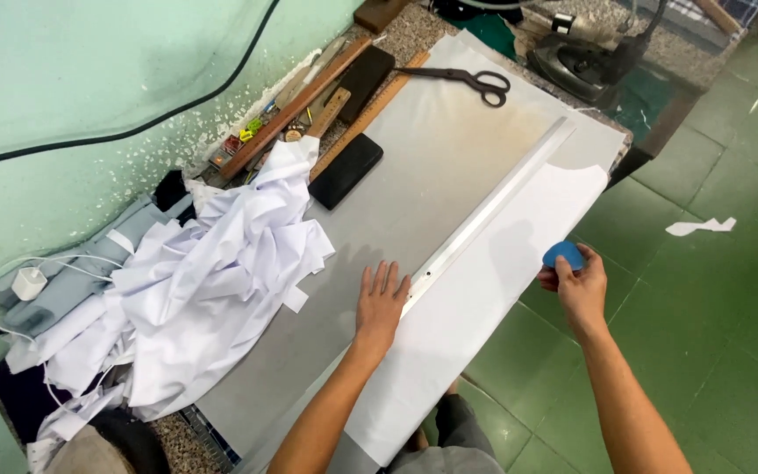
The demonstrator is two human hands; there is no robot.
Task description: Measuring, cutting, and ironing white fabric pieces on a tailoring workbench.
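The left hand (382,303) lies flat, fingers spread, pressing the near end of the ruler (493,206), a long pale metal bar that runs from centre frame up toward the upper right. The ruler rests on the white cloth (484,298), a panel spread along the right edge of the table (423,149). The right hand (579,285) is closed around a blue chalk (563,254), pinched between thumb and fingertips. It hangs over the cloth's right edge, well apart from the ruler.

Position relative to grip: the chalk sits at the top of the right hand, right of centre. The ruler lies to its left, with bare cloth between.

Likely faults:
- Ruler pivot. Only the near end is pinned; the far end is free. Side pressure from the chalk could swing it and skew a line.
- Cloth creep. The panel overhangs the table edge at lower centre and could slide or pucker under drag.
- Fingertip overlap. The left fingertips lie at the ruler's edge and could obstruct a stroke.
- Snagging. The heap of white fabric (221,281) at left lies well apart. The scissors (475,81) at upper centre lie beyond the ruler's far end.
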